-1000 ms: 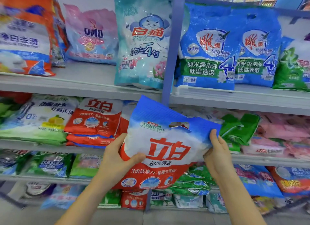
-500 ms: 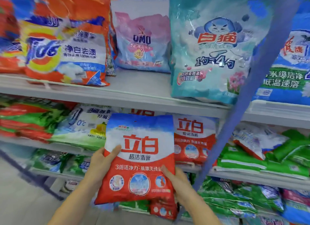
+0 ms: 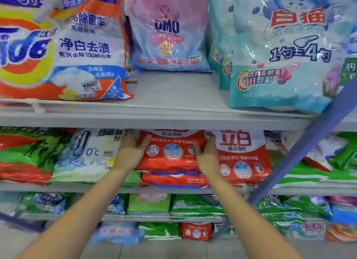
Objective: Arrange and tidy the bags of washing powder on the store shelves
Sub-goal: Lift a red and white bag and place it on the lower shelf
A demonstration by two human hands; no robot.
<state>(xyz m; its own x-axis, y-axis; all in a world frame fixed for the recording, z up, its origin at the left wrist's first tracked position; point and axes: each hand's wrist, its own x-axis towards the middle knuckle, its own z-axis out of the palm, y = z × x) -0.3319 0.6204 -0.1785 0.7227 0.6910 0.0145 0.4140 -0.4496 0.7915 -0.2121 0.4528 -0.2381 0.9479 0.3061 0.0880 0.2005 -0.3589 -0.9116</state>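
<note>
The top of the red bag [image 3: 172, 152] is hidden behind the upper shelf [image 3: 154, 121]. The orange bag [image 3: 77, 46] is cut off by the left and top edges. The teal bag [image 3: 280, 65] is partly covered by the blue upright [image 3: 307, 148]. The lowest bags [image 3: 116, 233] are blurred.

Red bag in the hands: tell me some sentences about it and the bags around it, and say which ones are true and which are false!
1. The left hand and the right hand hold the red bag by its sides. True.
2. The red bag lies on the highest shelf in view. False: it lies on the shelf below, on a pile of red bags.
3. A pink bag stands between the orange bag and the teal cat bag. True.
4. The thermometer bag is right of the red bag. False: it is on its left.
</note>
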